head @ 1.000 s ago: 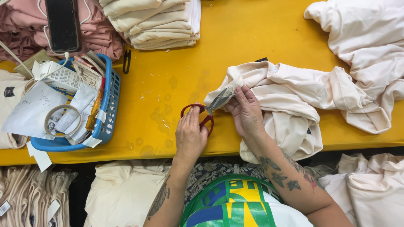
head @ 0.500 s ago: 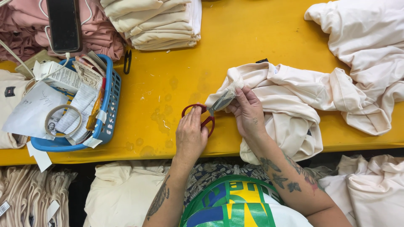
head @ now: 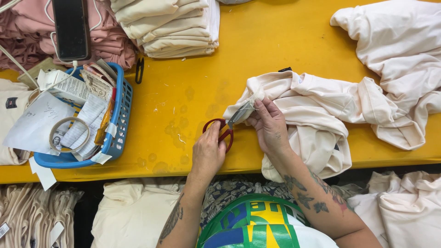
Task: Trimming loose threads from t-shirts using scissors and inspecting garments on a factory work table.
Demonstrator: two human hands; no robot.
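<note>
Snipping at a cream garment on the yellow table.

My left hand [head: 209, 154] gripped the red-handled scissors [head: 228, 126], blades on a corner of the crumpled cream cotton garment [head: 312, 115], which my right hand [head: 271, 126] pinched at the yellow table's [head: 183, 69] near edge. At my left, the blue plastic basket [head: 120, 124] held papers, a roll of clear tape [head: 69, 135] and a small white box [head: 64, 85]. What the blades cut was too small to make out. The pink folded stack [head: 110, 41] and the black phone [head: 71, 27] on it ran off the frame's top edge.
</note>
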